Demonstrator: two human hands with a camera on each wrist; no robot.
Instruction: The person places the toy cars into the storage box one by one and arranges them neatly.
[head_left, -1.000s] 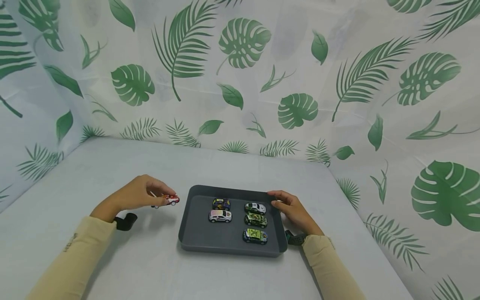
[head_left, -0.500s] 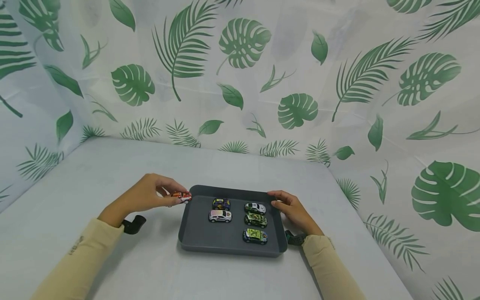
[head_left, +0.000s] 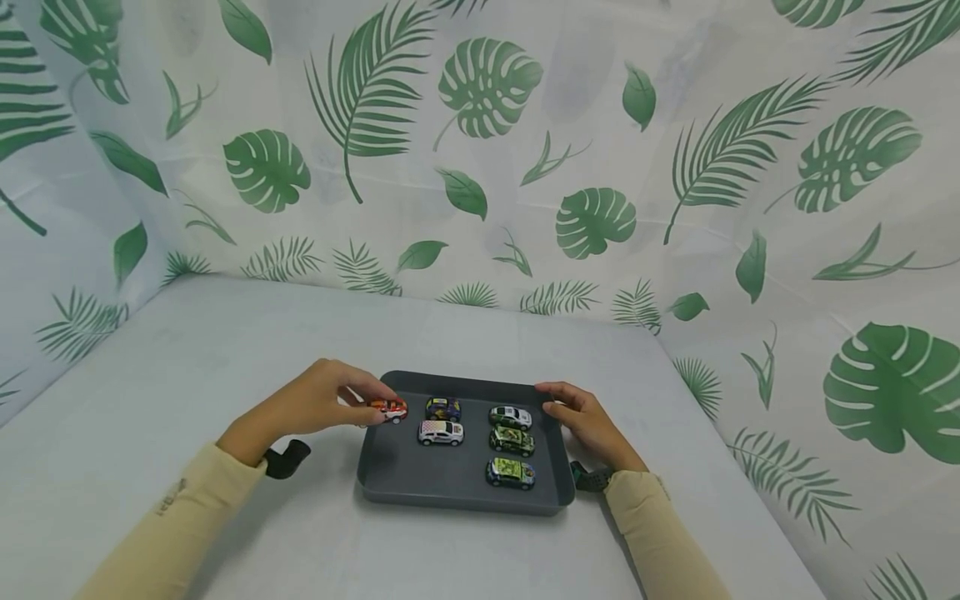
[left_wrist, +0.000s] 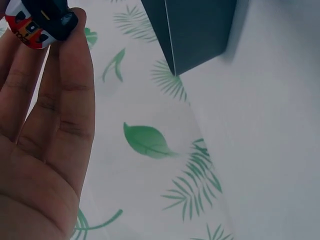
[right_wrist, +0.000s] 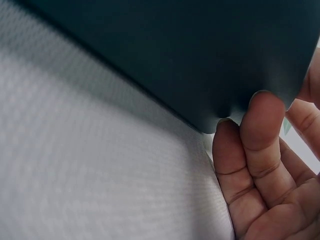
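Observation:
My left hand [head_left: 318,400] pinches a red and white toy car [head_left: 390,409] between thumb and fingers, just inside the left wall of a dark grey tray [head_left: 442,498]. In the left wrist view only the end of this toy car [left_wrist: 32,25] shows at the fingertips. Whether its wheels touch the tray floor, I cannot tell. At the tray's right side, near the far corner, my right hand [head_left: 588,425] holds the rim. The right wrist view has fingertips [right_wrist: 262,117] against the tray's outer wall [right_wrist: 175,55].
Inside the tray stand a dark blue toy car [head_left: 443,408] and a white one [head_left: 441,432] on the left. To the right are a white-and-green car [head_left: 511,416], a camouflage car [head_left: 512,440] and a lime-topped car [head_left: 511,472]. A leaf-patterned cloth [head_left: 517,158] hangs behind the white table [head_left: 285,317].
My left hand has carried the red and white toy car rightward from outside the tray, over its left rim to just inside. The right hand and the tray have stayed put.

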